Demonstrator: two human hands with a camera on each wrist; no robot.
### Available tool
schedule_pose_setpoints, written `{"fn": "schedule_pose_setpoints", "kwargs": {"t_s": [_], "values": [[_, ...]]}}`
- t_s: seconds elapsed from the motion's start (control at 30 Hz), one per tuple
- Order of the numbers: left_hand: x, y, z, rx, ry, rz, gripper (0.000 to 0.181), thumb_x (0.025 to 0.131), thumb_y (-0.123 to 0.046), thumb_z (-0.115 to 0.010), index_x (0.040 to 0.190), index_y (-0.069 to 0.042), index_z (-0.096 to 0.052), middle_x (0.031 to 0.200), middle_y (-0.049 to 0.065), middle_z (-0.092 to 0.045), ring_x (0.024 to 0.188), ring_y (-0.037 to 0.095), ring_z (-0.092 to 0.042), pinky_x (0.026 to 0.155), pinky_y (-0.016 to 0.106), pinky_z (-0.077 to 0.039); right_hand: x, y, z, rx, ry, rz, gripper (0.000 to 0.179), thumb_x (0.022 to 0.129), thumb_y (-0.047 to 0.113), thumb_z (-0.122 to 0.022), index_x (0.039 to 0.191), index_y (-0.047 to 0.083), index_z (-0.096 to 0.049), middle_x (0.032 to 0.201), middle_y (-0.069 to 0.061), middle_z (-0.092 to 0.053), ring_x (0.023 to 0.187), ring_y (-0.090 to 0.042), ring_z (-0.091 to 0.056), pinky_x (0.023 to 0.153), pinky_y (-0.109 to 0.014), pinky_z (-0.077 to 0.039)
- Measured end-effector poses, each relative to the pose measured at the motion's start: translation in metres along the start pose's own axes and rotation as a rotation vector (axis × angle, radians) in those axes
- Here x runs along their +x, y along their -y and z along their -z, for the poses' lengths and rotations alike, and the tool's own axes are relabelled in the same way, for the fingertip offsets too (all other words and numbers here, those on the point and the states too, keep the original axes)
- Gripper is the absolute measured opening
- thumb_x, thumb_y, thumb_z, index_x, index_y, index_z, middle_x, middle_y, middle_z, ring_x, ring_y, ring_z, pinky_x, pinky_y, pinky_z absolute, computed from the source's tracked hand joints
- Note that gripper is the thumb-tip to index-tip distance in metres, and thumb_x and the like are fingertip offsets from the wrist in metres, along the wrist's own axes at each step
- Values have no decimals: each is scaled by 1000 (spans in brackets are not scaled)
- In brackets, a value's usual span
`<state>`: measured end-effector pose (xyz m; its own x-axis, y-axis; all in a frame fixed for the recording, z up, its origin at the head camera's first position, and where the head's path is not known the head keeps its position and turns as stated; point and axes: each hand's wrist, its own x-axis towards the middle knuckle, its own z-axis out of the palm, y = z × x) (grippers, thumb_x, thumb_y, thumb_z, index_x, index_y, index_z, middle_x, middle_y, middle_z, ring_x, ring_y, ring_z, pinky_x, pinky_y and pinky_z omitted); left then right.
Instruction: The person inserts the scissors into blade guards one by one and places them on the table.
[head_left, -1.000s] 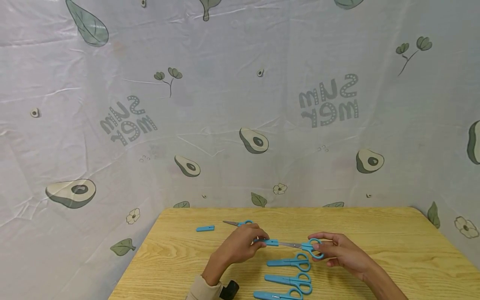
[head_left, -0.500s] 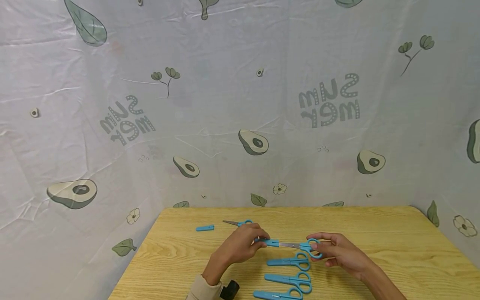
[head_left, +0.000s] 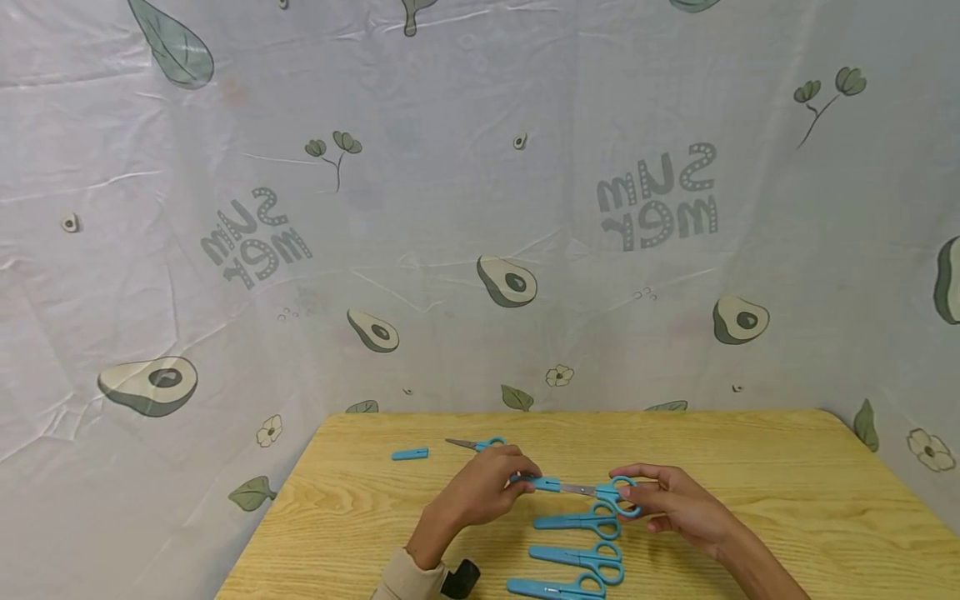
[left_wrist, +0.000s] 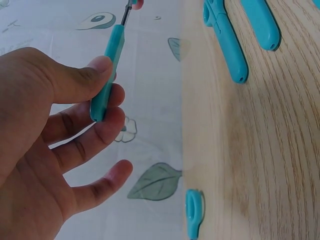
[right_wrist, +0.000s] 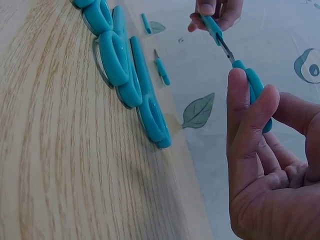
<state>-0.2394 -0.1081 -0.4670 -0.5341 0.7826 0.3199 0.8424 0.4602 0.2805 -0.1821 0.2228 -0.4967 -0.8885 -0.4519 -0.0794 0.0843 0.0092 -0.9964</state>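
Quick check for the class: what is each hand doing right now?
Left hand: pinching a blue sheath.
Right hand: holding blue-handled scissors.

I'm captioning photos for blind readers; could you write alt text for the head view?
A person's left hand pinches the cover and right hand holds the handle end of partly sheathed blue scissors above a wood-grain table, a stretch of blade bare between. Nearer the viewer lie three sheathed pairs; farther back, an unsheathed pair beside a loose cover.
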Motion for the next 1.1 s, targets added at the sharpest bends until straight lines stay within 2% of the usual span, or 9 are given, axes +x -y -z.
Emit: {"fn": "schedule_pose_setpoints", "kwargs": {"t_s": [0.3,0.43,0.73,0.87,1.1], "values": [[-4,-4,0,21,-11,-20,21,99,-26,-62,115,-20,-73,104,-9,-68,91,0,-60,77,11,-48,-3,-3,-8,5,27,23,36,104,18,-53,139,7,-54,103,-7,-75,91,-19,-72,61,-21,-53],[-7,-7,0,31,-21,-23,20,98,-26,-63,115,-22,-74,104,-11,-68,91,-1,-61,78,11,-48,-6,-4,-12,17,29,3,37,105,19,-52,140,8,-53,103,-6,-75,92,-16,-72,63,-21,-53],[-11,-12,-3,74,-43,-19,20,98,-30,-63,113,-23,-74,103,-12,-69,86,-2,-60,73,12,-47,-10,-4,-19,9,25,25,38,105,17,-52,140,3,-52,104,-8,-75,91,-18,-72,60,-21,-52],[-11,-14,-6,87,-51,-11,20,98,-32,-63,112,-24,-75,102,-12,-69,84,-3,-60,72,12,-47,-11,-3,-20,9,17,-3,37,105,19,-52,140,6,-53,104,-6,-75,92,-17,-72,61,-20,-51],[-10,-18,-8,75,-40,-10,20,98,-31,-63,112,-24,-75,103,-12,-69,82,-5,-59,70,11,-47,-12,-4,-21,-3,23,14,37,105,17,-52,139,4,-53,101,-5,-74,92,-21,-72,61,-22,-53]]}}
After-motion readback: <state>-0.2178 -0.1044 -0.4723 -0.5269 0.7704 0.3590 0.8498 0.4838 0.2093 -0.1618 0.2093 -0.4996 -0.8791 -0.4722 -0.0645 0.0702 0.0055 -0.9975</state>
